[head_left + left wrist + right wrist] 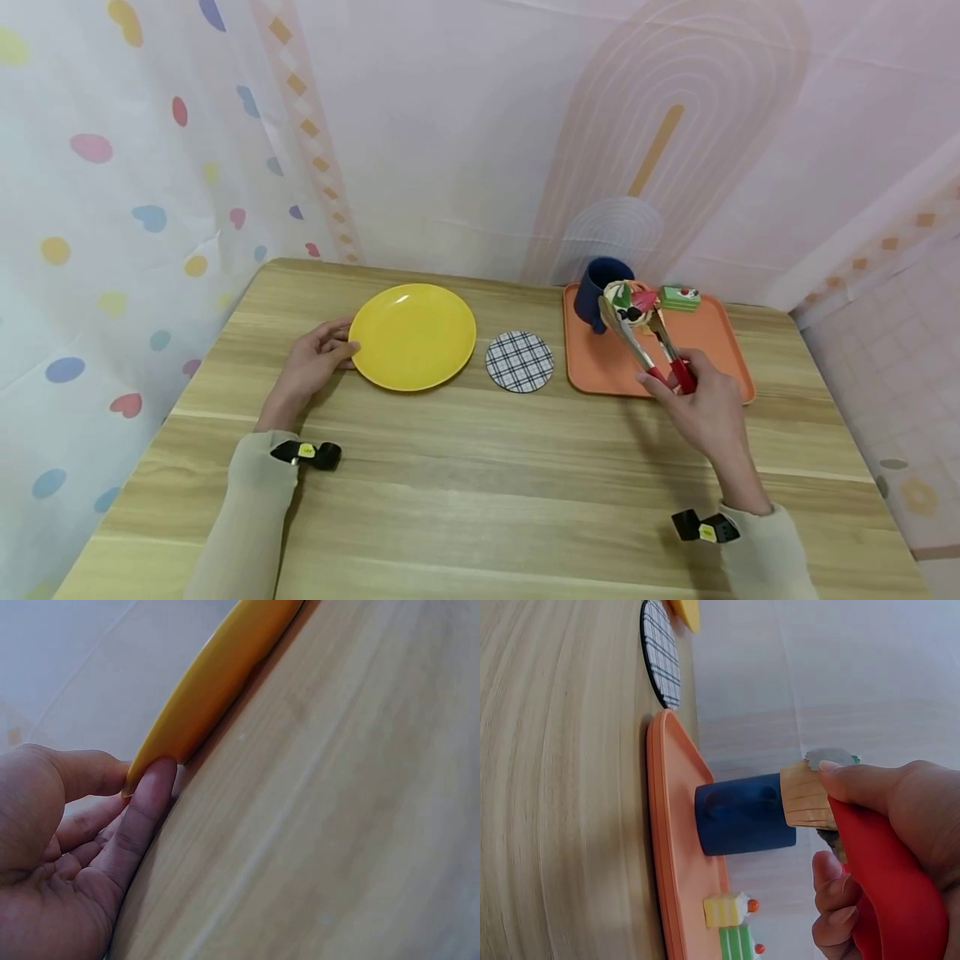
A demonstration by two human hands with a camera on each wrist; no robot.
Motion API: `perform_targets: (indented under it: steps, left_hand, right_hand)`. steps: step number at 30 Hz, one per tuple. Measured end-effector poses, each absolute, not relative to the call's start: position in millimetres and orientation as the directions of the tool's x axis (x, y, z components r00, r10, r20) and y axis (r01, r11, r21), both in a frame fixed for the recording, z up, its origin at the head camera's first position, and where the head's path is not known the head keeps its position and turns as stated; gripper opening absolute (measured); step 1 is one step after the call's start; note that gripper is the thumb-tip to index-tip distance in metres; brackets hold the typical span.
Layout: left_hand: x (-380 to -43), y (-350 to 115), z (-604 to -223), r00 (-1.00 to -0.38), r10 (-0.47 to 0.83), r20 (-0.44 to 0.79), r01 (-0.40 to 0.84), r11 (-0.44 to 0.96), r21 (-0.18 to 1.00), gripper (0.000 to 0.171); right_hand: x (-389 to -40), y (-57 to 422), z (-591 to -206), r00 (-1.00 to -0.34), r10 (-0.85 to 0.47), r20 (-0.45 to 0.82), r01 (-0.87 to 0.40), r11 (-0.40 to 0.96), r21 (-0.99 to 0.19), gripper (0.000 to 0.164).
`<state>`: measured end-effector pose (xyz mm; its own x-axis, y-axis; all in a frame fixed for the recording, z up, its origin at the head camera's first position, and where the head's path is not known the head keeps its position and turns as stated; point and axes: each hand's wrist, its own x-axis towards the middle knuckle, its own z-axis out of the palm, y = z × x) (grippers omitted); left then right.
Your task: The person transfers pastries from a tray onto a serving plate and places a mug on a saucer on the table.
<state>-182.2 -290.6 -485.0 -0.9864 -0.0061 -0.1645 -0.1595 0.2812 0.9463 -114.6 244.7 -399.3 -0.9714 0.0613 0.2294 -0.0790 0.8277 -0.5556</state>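
Note:
At the left of the head view, my left hand (311, 362) pinches the near-left rim of a round yellow plate (412, 337). The left wrist view shows the thumb and a finger on either side of that rim (202, 697). My right hand (708, 408) grips red-handled metal tongs (684, 377) over an orange tray (607, 371). Between the tong tips is a toy tart (617, 292) topped with leaves and fruit; its pale, ridged side (806, 796) faces the right wrist camera. The tart overlaps a dark blue mug (588, 302) on the tray in the head view.
A round plaid coaster (520, 362) lies between plate and tray. On the tray, beyond the tongs, stand small toy cake slices, one green (679, 300) and one yellow (726, 910). A patterned cloth (450, 150) hangs behind the wooden table (465, 500).

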Motion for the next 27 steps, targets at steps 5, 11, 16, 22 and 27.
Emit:
perform_targets:
  steps: [5,11,16,22,27]
  left_hand:
    - [-183,-291,-486,-0.987,-0.007,-0.161,-0.156,0.282,0.946,0.057]
    - [-180,-290,-485,-0.987,-0.007,-0.162,-0.157,0.288,0.945,0.057]
    - [-177,-289,-479,-0.985,-0.005,-0.17,-0.165,0.273,0.948,0.057]
    - [-178,-290,-481,-0.986,-0.007,-0.164,-0.159,0.282,0.946,0.057]
    - [-181,-291,-485,-0.989,-0.009,-0.15,-0.146,0.296,0.944,0.057]
  right_hand:
    - [-117,239,-400,-0.971,0.047,0.233,-0.093,0.828,-0.553,0.051]
    - [-120,230,-402,-0.971,0.026,0.236,-0.113,0.823,-0.557,0.049]
    - [-124,223,-404,-0.973,0.017,0.231,-0.119,0.82,-0.56,0.049]
    - [-128,218,-405,-0.975,0.012,0.224,-0.12,0.813,-0.57,0.049]
    - [-130,214,-406,-0.976,0.006,0.218,-0.121,0.816,-0.566,0.051]
